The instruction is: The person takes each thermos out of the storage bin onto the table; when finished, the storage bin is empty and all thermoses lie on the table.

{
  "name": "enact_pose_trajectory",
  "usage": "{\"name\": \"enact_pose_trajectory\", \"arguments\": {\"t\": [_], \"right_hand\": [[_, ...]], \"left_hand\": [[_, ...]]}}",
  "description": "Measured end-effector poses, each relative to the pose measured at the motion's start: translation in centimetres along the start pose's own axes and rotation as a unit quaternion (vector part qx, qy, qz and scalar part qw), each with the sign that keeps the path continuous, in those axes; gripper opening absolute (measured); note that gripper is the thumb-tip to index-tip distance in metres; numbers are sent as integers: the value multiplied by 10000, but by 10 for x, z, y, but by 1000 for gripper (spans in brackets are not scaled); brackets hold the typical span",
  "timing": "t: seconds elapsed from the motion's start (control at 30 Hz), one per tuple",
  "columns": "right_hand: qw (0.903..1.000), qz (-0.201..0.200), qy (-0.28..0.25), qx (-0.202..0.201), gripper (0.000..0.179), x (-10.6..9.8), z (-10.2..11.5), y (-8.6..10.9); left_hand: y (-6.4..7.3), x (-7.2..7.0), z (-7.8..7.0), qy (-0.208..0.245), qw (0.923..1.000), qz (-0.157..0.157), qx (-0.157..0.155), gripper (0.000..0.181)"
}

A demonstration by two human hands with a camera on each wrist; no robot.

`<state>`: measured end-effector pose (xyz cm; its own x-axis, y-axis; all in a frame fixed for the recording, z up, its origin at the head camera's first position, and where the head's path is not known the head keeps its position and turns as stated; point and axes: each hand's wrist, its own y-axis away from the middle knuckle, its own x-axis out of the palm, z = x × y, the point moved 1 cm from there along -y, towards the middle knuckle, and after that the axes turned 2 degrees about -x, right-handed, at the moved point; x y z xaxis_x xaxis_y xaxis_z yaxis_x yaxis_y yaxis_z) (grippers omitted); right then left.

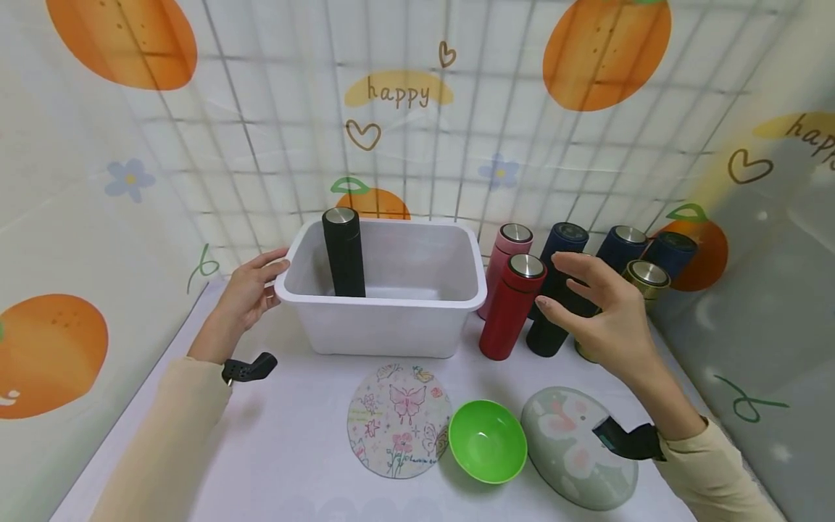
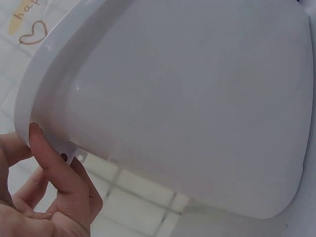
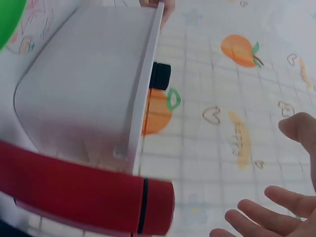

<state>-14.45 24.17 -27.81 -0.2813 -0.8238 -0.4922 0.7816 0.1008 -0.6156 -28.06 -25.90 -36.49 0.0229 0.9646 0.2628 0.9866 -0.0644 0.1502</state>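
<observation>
My left hand (image 1: 251, 290) grips the left rim of a white plastic bin (image 1: 385, 326); the left wrist view shows its fingers (image 2: 64, 177) at the edge. Inside the bin, toward its left end, a black thermos bottle (image 1: 344, 254) stands slightly tilted. Over the bottles on the right hovers my right hand (image 1: 607, 312), its thumb and fingers spread with nothing between them. Closest to its thumb is a red thermos bottle (image 1: 512, 312) with a silver lid top, beside the bin. A black bottle (image 1: 548, 337) is partly hidden behind that hand.
Behind stand a pink bottle (image 1: 502, 254), several dark blue bottles (image 1: 622, 246) and a gold one (image 1: 647, 274). In front lie a round butterfly-print mat (image 1: 399, 420), a green bowl (image 1: 488, 442) and a grey-green oval mat (image 1: 574, 449). A printed curtain over a grid (image 1: 404, 159) closes the back.
</observation>
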Motion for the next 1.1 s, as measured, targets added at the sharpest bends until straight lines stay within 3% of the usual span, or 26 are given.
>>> {"name": "enact_pose_trajectory", "arguments": {"t": [0.47, 0.87, 1.1], "right_hand": [[9963, 580, -609, -190, 56, 44, 11, -6], [9952, 641, -674, -315, 60, 68, 12, -19], [9942, 734, -766, -190, 58, 80, 10, -28]], "left_hand": [[1, -1, 1, -20, 10000, -37, 3, 49], [0, 0, -1, -73, 9999, -63, -64, 53], [0, -1, 0, -83, 9999, -92, -56, 53]]}}
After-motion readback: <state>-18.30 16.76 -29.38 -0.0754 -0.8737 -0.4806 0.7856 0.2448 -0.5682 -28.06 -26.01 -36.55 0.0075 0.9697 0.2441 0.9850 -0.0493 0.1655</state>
